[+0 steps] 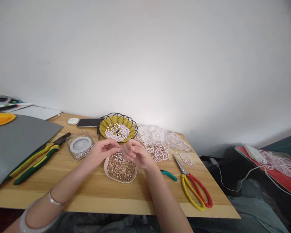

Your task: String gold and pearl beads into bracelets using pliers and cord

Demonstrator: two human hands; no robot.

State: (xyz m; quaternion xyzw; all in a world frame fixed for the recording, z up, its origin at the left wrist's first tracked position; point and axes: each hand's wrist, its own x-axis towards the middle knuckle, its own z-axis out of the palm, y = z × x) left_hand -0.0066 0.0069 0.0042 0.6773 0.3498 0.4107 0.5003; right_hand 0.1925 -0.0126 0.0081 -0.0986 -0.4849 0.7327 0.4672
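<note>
Above a white dish (107, 174) of small gold beads (122, 168) and some pale pearls, my two hands meet almost fingertip to fingertip. My left hand (106, 149) is pinched, thumb against forefinger; whatever lies in the pinch is too fine to make out. My right hand (138, 153) has its fingers curled together, and anything inside them is hidden. Just behind the hands stands a black wire basket (135, 129) with a yellow liner, holding pale pink beads (117, 131). Bead strands (160, 152) lie right of my right hand.
Right are scissors (194, 191) with red and yellow handles and a teal tool handle (169, 175). Left are green-yellow pliers (41, 158), a clear box (69, 145) with a spool (80, 144), a phone (88, 122) and a white case (73, 121). Bagged bracelets (177, 139) lie by the wall.
</note>
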